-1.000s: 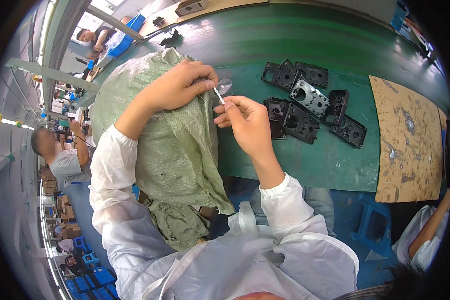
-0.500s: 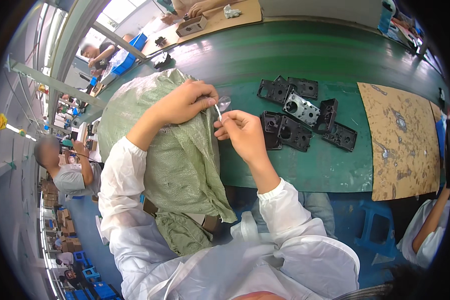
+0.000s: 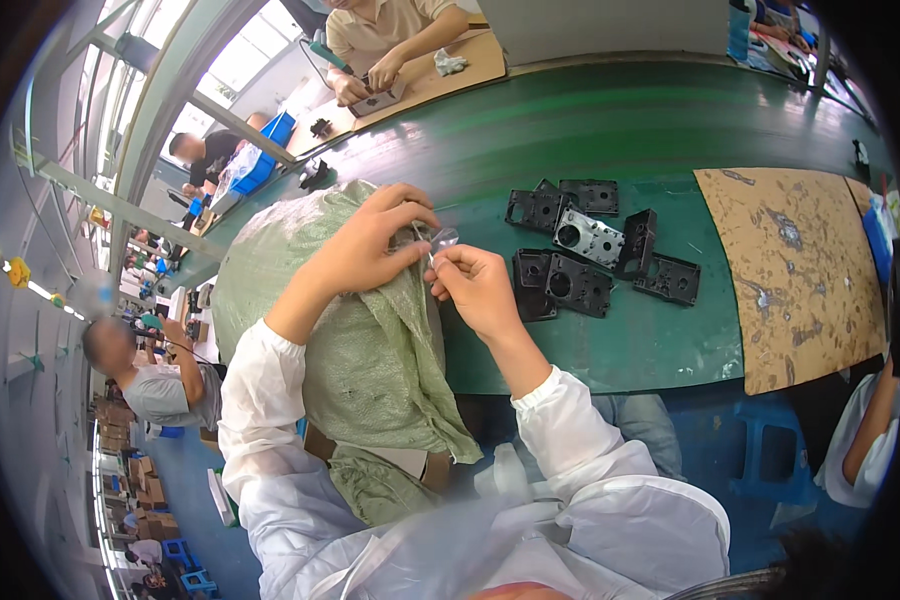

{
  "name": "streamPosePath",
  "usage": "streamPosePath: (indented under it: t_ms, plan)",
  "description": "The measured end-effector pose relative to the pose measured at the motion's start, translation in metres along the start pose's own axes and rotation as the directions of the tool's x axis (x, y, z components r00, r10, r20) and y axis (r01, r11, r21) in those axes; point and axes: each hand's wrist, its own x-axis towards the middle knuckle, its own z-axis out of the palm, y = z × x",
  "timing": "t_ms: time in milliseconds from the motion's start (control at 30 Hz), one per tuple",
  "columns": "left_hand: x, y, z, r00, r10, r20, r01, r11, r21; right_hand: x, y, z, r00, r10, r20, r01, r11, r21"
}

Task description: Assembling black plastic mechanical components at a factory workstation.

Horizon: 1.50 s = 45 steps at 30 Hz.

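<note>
A bulging pale green woven sack (image 3: 370, 350) stands against the table's edge, its loose fabric fold hanging down at the right. My left hand (image 3: 375, 245) is over the top of this sack, fingers curved and thumb close to a thin white string (image 3: 429, 256). On the lower end of that string, my right hand (image 3: 475, 288) is pinched, just right of the sack. A small clear plastic piece (image 3: 445, 238) shows beside the fingertips; whether it joins the string I cannot tell. Several black housings (image 3: 580, 285) lie on the green table (image 3: 670, 345) right of my hands.
A stained cardboard sheet (image 3: 805, 275) covers the table at the right. Across the table a person (image 3: 395, 45) works over a small box. Another person (image 3: 165, 380) is at the left. A blue stool (image 3: 770, 450) stands below the table's edge, and someone's arm (image 3: 870, 425) shows at far right.
The view has shifted, so the sack and hands appear lower. My left fingers have spread a little, and less of the white string shows between my hands. The person across the table shows more fully.
</note>
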Motion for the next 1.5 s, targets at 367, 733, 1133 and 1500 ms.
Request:
streamPosePath:
  t_ms: [367,733,1133,1500]
  plan:
    - [-0.006,0.014,-0.005,0.983,0.114,0.142,-0.158,0.923,0.352,0.005,0.005,0.003,0.994,-0.089,-0.056,0.087,0.995,-0.046]
    - [0.015,0.009,-0.008,0.969,0.197,0.147,-0.245,0.832,0.498,0.015,-0.011,0.002,0.977,-0.168,-0.129,0.128,0.954,-0.27]
    - [0.055,-0.01,-0.032,0.984,-0.143,-0.108,0.158,0.977,0.142,0.063,-0.052,-0.013,0.985,-0.135,-0.11,0.09,0.935,-0.343]
    - [0.084,-0.031,-0.023,0.99,-0.033,-0.135,0.023,0.997,-0.074,0.092,-0.098,-0.031,0.997,-0.075,-0.037,0.058,0.935,-0.351]
